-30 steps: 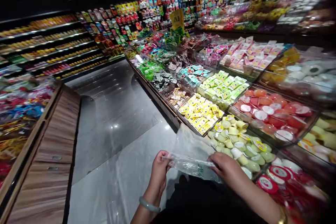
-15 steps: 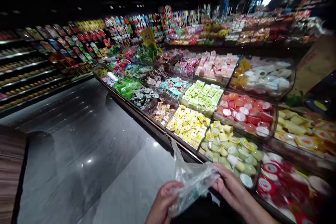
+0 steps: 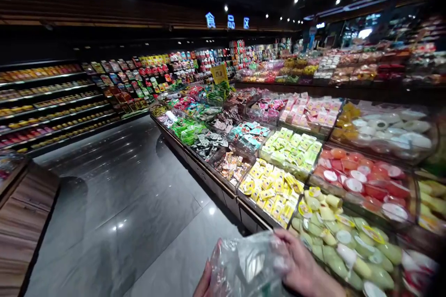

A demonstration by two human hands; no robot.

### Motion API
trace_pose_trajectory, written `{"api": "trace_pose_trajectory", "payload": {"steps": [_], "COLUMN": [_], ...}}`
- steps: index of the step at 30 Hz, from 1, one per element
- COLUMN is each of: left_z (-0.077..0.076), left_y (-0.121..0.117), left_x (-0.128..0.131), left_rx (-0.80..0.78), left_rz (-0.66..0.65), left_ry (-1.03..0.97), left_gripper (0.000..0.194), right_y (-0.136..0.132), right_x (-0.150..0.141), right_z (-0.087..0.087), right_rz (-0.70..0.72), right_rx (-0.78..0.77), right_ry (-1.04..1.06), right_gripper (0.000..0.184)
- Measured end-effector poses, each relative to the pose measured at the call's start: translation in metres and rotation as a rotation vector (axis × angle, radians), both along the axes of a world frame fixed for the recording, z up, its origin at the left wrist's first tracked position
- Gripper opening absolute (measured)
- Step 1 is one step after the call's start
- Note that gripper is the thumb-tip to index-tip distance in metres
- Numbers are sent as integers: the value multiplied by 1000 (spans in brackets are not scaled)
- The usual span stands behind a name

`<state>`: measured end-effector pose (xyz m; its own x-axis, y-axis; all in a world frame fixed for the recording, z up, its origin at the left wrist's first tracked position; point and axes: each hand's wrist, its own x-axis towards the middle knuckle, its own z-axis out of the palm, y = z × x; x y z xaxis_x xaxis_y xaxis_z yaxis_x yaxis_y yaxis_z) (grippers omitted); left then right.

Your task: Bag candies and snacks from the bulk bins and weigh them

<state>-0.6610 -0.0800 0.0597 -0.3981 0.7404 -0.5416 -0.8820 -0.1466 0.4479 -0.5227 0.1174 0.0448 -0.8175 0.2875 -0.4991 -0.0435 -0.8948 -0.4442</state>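
A clear plastic bag spreads between my two hands at the bottom of the head view. My right hand grips its upper right edge, with the fingers closed on the film. On the other side, my left hand is closed at the bag's left edge, mostly covered by the plastic and cut off by the frame. Just beyond the bag lie a bin of yellow-wrapped packets and a bin of pale green jelly cups. Neither hand touches them.
A long display counter holds several bins, with red jelly cups and light green packets among them. Grey tiled floor runs along its left. A wooden stand is at far left, and stocked shelves line the wall.
The view has tilted up and swung left, so the bins sit lower and farther right. The bag is spread wider between my hands, and my left hand shows less.
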Motion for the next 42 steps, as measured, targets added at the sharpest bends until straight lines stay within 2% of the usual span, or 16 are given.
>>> {"api": "trace_pose_trajectory", "payload": {"steps": [2,4,7,9,12,14,16,20,23,25,27,30,32,35,38,42], "left_z": [-1,0,4,5,5,6,8,11,6,0,-5,-7,-6,-1,3,7], "left_y": [-7,-8,5,21,50,73,94,126,143,156,170,189,198,205,207,205], "left_x": [7,12,14,15,27,44,69,126,168,197,226,272,300,335,360,383], "left_rx": [-82,-224,-362,-333,-215,-156,-138,-73,-24,-54,-87,-116,-136,-168,-184,-144], "left_rz": [15,21,-55,-143,-254,-321,-400,-552,-607,-581,-505,-405,-359,-278,-220,-149], "left_ry": [-19,-1,5,-37,-120,-173,-227,-249,-167,-138,-136,-131,-121,-92,-81,-123], "left_gripper": [41,46,49,51,51,42,28,16,12,8,8,11,9,10,12,21], "right_y": [4,10,17,17,9,4,2,10,28,45,64,97,126,175,215,235], "right_x": [-3,0,17,34,64,82,101,147,195,231,271,339,386,441,458,436], "right_z": [14,19,18,23,39,46,43,9,-10,-8,3,17,12,-20,-60,-89], "right_rz": [-6,16,-22,-136,-264,-66,208,547,619,565,489,279,91,-101,50,292], "right_rx": [-72,-26,199,567,1316,1681,1818,1759,1680,1685,1685,1600,1527,1458,1572,1728], "right_ry": [36,56,19,-120,-238,-125,-77,-457,-681,-583,-332,-82,-246,-741,-979,-995], "right_gripper": [32,23,26,30,17,16,23,19,12,11,15,25,26,26,23,21]}}
